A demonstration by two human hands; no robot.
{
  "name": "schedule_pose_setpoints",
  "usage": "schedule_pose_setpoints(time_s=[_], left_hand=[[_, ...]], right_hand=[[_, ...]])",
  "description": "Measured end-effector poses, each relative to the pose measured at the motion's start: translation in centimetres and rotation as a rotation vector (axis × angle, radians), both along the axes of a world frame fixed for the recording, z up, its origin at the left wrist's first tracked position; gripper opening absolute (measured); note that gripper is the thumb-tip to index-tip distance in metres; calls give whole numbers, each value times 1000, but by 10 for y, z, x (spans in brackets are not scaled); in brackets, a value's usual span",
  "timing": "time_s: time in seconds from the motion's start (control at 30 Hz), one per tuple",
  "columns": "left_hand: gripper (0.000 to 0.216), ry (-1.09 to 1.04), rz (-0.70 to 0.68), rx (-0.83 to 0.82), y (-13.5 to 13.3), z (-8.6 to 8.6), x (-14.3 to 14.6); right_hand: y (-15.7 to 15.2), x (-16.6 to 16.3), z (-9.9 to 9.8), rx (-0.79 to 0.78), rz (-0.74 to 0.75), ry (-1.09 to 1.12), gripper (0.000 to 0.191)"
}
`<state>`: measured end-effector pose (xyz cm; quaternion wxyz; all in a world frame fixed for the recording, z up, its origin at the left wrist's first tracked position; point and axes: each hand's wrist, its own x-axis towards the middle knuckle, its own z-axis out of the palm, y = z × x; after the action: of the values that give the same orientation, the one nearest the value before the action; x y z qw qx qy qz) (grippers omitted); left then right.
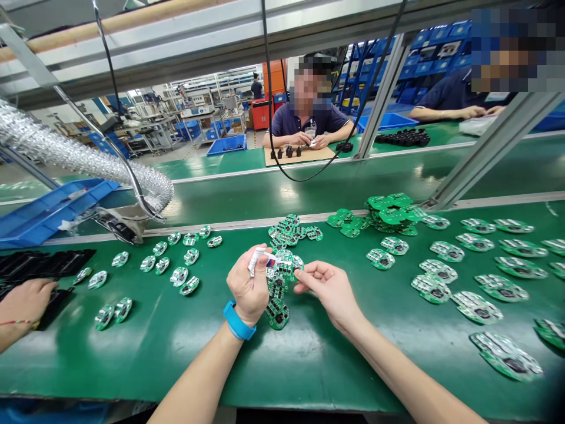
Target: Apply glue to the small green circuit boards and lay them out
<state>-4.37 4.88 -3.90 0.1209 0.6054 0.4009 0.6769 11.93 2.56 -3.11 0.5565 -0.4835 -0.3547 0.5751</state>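
My left hand (248,285), with a blue band at the wrist, is closed around a small white tube (257,261). The tube's thin nozzle points right, over a green circuit board (288,266). Between thumb and fingers, my right hand (327,288) pinches that board by its right edge. Below and behind it more circuit boards (278,313) lie in an overlapping cluster, partly covered by my left hand. Another group of boards (285,232) rests just beyond my hands.
Loose boards (477,307) spread across the green bench at right; smaller-looking ones (179,277) lie left. A stack of panels (392,212) stands at the back. At far left are another person's hand (26,303), black trays (44,263) and a foil duct (88,150). A cable (304,178) hangs ahead.
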Motion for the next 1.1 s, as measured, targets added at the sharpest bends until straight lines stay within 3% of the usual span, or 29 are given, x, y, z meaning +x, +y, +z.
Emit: schedule_pose_setpoints(time_s=[0.5,0.87,1.1], left_hand=[[20,71,-75,58,-14,-1,6],[22,72,-59,-1,-11,-6,2],[21,111,-36,45,-10,-4,2]], right_hand=[[-1,-1,4,12,-23,11,55],[-2,0,2,26,-28,3,55],[-2,0,2,29,-25,-13,55]])
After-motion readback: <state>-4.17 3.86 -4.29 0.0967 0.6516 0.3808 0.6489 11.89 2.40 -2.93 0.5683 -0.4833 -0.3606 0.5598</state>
